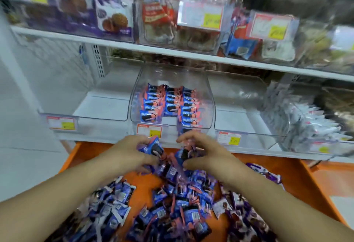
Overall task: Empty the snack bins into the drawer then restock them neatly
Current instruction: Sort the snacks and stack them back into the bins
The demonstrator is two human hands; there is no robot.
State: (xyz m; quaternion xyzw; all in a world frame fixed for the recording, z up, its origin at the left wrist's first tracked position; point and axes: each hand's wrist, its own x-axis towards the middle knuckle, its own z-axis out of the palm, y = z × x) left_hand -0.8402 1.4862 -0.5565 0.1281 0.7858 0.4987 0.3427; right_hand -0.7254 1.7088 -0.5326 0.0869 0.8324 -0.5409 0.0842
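A clear middle bin (134, 98) on the lower shelf holds three neat rows of blue-and-pink cookie packets (170, 103). Below it an orange drawer (287, 180) is pulled out, with a loose heap of packets (172, 203) on its floor. My left hand (132, 151) grips a blue-and-pink packet (154, 148) just above the heap's far end. My right hand (201, 149) grips several of the same packets (182, 154) beside it. Both hands hover in front of the middle bin's price label (149, 131).
An empty clear bin (84, 115) stands left of the middle bin, another empty one (247, 126) right of it, then a bin of white packets (310, 119). The upper shelf (95, 40) carries bins of cookies and jars. White and purple packets lie at the drawer's sides.
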